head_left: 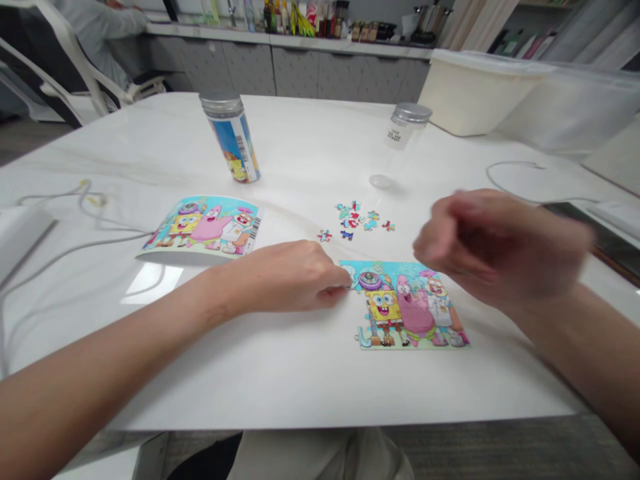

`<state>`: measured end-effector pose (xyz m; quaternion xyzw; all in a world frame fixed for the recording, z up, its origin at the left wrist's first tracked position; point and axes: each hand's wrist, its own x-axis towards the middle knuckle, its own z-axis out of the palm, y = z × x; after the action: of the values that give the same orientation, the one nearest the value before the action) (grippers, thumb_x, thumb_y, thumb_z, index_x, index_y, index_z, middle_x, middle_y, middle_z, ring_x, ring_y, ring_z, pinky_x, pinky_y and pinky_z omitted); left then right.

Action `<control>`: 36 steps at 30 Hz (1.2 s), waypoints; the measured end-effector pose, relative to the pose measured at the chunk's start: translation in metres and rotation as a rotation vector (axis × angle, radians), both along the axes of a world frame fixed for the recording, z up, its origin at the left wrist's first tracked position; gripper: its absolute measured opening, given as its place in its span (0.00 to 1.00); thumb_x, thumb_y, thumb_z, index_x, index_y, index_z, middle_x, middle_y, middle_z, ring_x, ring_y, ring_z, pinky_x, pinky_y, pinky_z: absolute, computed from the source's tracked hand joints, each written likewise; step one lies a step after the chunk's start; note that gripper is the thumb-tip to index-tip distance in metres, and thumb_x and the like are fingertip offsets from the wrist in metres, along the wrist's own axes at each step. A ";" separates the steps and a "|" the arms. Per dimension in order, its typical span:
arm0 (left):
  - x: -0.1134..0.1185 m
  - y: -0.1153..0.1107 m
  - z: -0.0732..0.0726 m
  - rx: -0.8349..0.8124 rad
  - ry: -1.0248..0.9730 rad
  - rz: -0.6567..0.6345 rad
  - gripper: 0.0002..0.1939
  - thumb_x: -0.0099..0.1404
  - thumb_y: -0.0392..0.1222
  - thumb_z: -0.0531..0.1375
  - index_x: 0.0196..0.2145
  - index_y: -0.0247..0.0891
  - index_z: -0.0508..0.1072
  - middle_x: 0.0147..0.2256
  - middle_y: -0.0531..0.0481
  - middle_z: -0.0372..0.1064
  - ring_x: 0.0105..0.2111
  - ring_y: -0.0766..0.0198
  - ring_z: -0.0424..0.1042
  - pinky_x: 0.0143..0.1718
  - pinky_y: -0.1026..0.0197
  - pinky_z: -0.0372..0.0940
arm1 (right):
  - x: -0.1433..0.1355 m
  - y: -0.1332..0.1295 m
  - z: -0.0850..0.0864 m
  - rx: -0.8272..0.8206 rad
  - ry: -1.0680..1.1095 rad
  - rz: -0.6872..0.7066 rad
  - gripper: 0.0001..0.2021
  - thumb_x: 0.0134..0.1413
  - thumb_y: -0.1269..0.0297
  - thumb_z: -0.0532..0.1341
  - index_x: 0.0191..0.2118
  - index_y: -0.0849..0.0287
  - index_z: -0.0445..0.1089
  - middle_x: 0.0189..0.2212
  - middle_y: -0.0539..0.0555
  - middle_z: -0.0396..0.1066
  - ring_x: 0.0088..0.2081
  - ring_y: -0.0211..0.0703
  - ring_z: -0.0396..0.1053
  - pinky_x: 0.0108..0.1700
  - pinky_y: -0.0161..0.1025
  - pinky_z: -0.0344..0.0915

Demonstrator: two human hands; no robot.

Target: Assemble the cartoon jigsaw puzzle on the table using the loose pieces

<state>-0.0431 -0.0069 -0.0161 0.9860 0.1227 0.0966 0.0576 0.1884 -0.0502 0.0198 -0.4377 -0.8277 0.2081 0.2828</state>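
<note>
Cream bin (475,97), bananas (303,23), office chair (44,44)

There are two hands (295,277) (505,250), one jigsaw (415,313), one card (213,230), two jars (233,143) (399,139).

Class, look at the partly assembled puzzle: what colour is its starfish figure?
The starfish figure is mainly pink; it shows best in the head view.

White table (280,380), jigsaw (413,310), loose pieces (353,221), picture sheet (207,227), printed canister (233,143); clear jar (404,130)
</note>
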 end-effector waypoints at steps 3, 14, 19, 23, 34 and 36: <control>0.000 0.000 0.000 0.004 0.001 -0.008 0.10 0.62 0.32 0.55 0.26 0.37 0.74 0.16 0.56 0.64 0.16 0.71 0.58 0.18 0.64 0.50 | -0.015 0.007 -0.016 -0.025 -0.010 -0.011 0.18 0.62 0.64 0.51 0.21 0.58 0.65 0.11 0.44 0.50 0.15 0.32 0.49 0.18 0.34 0.48; 0.001 -0.002 0.008 0.163 0.165 -0.024 0.13 0.67 0.34 0.51 0.27 0.36 0.70 0.18 0.54 0.64 0.15 0.70 0.58 0.18 0.61 0.47 | -0.014 0.013 -0.030 0.165 -0.260 0.081 0.21 0.59 0.66 0.52 0.15 0.59 0.52 0.13 0.44 0.42 0.18 0.32 0.39 0.21 0.35 0.43; 0.001 -0.005 0.012 0.204 0.221 -0.020 0.12 0.67 0.33 0.50 0.27 0.36 0.69 0.18 0.54 0.63 0.15 0.71 0.55 0.18 0.60 0.44 | -0.015 0.013 -0.032 0.161 -0.283 0.108 0.20 0.60 0.66 0.52 0.15 0.59 0.59 0.12 0.44 0.45 0.18 0.32 0.41 0.21 0.36 0.44; -0.001 -0.004 0.012 0.226 0.230 -0.053 0.12 0.68 0.32 0.49 0.29 0.37 0.69 0.19 0.54 0.62 0.15 0.70 0.53 0.18 0.59 0.42 | -0.014 0.013 -0.032 0.163 -0.300 0.111 0.21 0.60 0.66 0.52 0.15 0.59 0.59 0.12 0.44 0.46 0.18 0.32 0.41 0.22 0.36 0.44; -0.001 -0.003 0.014 0.195 0.241 -0.072 0.12 0.66 0.31 0.51 0.27 0.37 0.69 0.19 0.54 0.62 0.15 0.70 0.50 0.19 0.57 0.40 | -0.014 0.013 -0.032 0.155 -0.290 0.123 0.20 0.59 0.67 0.52 0.16 0.60 0.64 0.12 0.44 0.48 0.17 0.31 0.44 0.21 0.36 0.45; -0.001 -0.004 0.013 0.172 0.227 -0.064 0.13 0.67 0.32 0.51 0.26 0.37 0.69 0.18 0.54 0.61 0.15 0.70 0.50 0.19 0.58 0.40 | -0.014 0.013 -0.032 0.159 -0.291 0.125 0.20 0.59 0.67 0.52 0.15 0.60 0.62 0.12 0.44 0.48 0.17 0.31 0.43 0.21 0.35 0.45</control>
<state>-0.0437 -0.0105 -0.0030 0.9954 0.0880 -0.0070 -0.0384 0.1748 -0.0371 -0.0127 -0.3872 -0.8993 0.0937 0.1805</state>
